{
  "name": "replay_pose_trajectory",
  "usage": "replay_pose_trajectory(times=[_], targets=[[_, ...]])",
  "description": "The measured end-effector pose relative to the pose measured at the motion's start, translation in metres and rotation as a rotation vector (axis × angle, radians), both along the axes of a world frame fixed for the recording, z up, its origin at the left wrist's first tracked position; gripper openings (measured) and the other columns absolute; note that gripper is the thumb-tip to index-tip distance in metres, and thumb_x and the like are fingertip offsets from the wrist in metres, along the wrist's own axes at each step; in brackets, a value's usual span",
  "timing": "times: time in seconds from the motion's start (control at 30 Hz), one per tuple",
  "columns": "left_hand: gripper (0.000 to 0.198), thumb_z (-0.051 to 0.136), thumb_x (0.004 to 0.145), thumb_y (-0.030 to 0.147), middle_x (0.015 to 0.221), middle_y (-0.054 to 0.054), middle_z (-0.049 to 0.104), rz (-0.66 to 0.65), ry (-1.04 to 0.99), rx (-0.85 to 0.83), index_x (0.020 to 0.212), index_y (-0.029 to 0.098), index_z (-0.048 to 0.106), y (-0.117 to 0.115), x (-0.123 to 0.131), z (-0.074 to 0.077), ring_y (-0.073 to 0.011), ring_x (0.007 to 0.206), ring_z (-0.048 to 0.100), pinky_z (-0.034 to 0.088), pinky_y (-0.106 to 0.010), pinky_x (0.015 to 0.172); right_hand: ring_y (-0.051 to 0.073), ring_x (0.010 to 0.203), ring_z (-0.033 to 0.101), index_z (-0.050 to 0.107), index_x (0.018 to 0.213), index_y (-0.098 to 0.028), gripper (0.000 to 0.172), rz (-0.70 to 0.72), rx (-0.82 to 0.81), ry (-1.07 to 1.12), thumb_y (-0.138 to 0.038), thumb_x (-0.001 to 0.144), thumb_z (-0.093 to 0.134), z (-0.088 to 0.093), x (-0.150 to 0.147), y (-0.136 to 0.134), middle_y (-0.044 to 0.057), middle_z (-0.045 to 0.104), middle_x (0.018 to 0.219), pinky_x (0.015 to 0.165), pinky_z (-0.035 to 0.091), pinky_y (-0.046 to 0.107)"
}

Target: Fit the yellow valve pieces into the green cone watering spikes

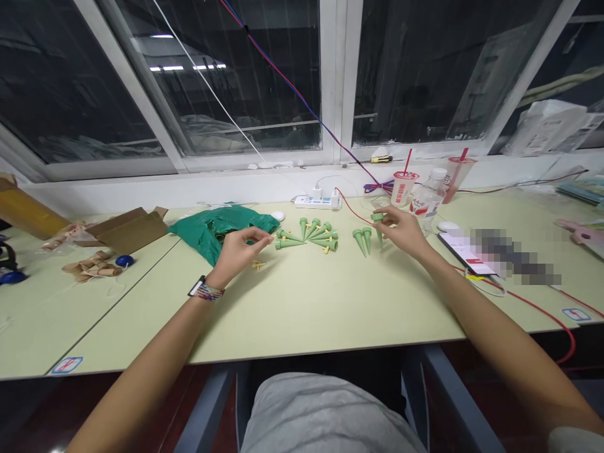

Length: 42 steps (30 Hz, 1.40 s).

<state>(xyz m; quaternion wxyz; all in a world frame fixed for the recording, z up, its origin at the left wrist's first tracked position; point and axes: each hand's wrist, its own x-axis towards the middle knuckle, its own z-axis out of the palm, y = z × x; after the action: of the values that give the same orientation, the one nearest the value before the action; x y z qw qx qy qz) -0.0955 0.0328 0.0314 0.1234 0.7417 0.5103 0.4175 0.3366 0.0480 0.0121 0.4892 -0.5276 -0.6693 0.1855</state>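
Green in right hand (404,230); clamps a cone (380,238) well right of the bag (201,225); holds left hand (234,253) in front of the bag, fingertips close together; cannot tell if gripping anything.

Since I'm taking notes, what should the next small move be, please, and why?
Probably, the right hand should lay its spike beside the two spikes: it pinches this one just right of them, and they lie side by side.
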Motion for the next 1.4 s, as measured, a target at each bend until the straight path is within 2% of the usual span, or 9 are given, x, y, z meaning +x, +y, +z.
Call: replay_pose_trajectory(times=[0.13,0.3,0.4,0.57,0.63,0.7,0.83,1.07,1.4], targets=[[0.035,0.068,0.092,0.054,0.095,-0.007,0.081,-0.041,0.204,-0.048,0.087,0.022,0.08,0.011,-0.014,-0.013,-0.0271,0.092,0.07,0.054,-0.036,0.082,0.019,0.065,0.064,0.077,0.107,-0.016,0.034,-0.149,-0.151,-0.124,-0.036,0.081,0.071,-0.016,0.014,0.01,0.004,0.072,0.08,0.069,0.05,0.032],[0.029,0.063,0.095,0.048,0.104,-0.006,0.079,-0.14,0.325,-0.136,0.089,0.023,0.079,0.018,-0.026,-0.03,-0.0265,0.097,0.068,0.049,-0.036,0.088,0.021,0.076,0.066,0.077,0.093,-0.016,0.024,-0.2,-0.275,-0.295,-0.037,0.087,0.067,-0.031,0.012,0.01,0.006,0.074,0.08,0.069,0.042,0.029],[0.027,0.063,0.093,0.045,0.1,-0.007,0.078,-0.162,0.359,-0.134,0.087,0.023,0.079,0.018,-0.027,-0.032,-0.0266,0.095,0.067,0.049,-0.036,0.088,0.023,0.082,0.067,0.078,0.101,-0.016,0.029,-0.215,-0.347,-0.408,-0.039,0.093,0.062,-0.038,0.001,0.006,0.008,0.075,0.084,0.068,0.04,0.03],[0.026,0.062,0.089,0.044,0.09,-0.007,0.075,-0.187,0.425,-0.097,0.082,0.023,0.076,0.018,-0.026,-0.029,-0.0259,0.088,0.065,0.049,-0.036,0.084,0.031,0.105,0.071,0.074,0.122,-0.017,0.041,-0.31,-0.392,-0.551,-0.044,0.102,0.05,-0.042,-0.018,0.001,0.015,0.078,0.108,0.076,0.045,0.033],[0.025,0.061,0.088,0.042,0.089,-0.007,0.075,-0.19,0.431,-0.095,0.082,0.023,0.075,0.018,-0.026,-0.028,-0.0256,0.087,0.065,0.049,-0.036,0.084,0.033,0.113,0.07,0.065,0.139,-0.016,0.049,-0.322,-0.384,-0.558,-0.044,0.104,0.047,-0.04,-0.024,-0.003,0.017,0.077,0.116,0.081,0.047,0.035],[0.023,0.061,0.087,0.041,0.089,-0.007,0.075,-0.19,0.427,-0.097,0.081,0.023,0.075,0.018,-0.027,-0.028,-0.0256,0.087,0.065,0.049,-0.036,0.084,0.036,0.115,0.07,0.049,0.154,-0.013,0.06,-0.316,-0.39,-0.55,-0.046,0.105,0.044,-0.037,-0.03,-0.01,0.021,0.075,0.12,0.084,0.049,0.038],[0.019,0.061,0.085,0.037,0.088,-0.006,0.075,-0.186,0.418,-0.101,0.081,0.023,0.074,0.019,-0.028,-0.03,-0.0256,0.087,0.064,0.048,-0.036,0.083,0.039,0.107,0.071,0.021,0.164,-0.009,0.072,-0.222,-0.423,-0.589,-0.04,0.103,0.044,-0.029,-0.041,-0.03,0.024,0.073,0.117,0.084,0.05,0.044],[0.019,0.058,0.087,0.034,0.09,-0.006,0.073,-0.185,0.439,-0.098,0.083,0.023,0.073,0.018,-0.03,-0.033,-0.0251,0.088,0.064,0.048,-0.036,0.084,0.039,0.099,0.069,0.037,0.146,-0.013,0.055,-0.153,-0.404,-0.699,-0.023,0.092,0.048,-0.028,-0.053,-0.044,0.024,0.062,0.125,0.079,0.051,0.048],[0.02,0.057,0.089,0.033,0.093,-0.007,0.074,-0.19,0.465,-0.105,0.087,0.021,0.072,0.021,-0.033,-0.036,-0.0249,0.091,0.063,0.046,-0.036,0.086,0.034,0.101,0.068,0.04,0.138,-0.014,0.044,-0.183,-0.396,-0.715,-0.014,0.095,0.045,-0.029,-0.051,-0.04,0.021,0.059,0.126,0.08,0.048,0.041]])
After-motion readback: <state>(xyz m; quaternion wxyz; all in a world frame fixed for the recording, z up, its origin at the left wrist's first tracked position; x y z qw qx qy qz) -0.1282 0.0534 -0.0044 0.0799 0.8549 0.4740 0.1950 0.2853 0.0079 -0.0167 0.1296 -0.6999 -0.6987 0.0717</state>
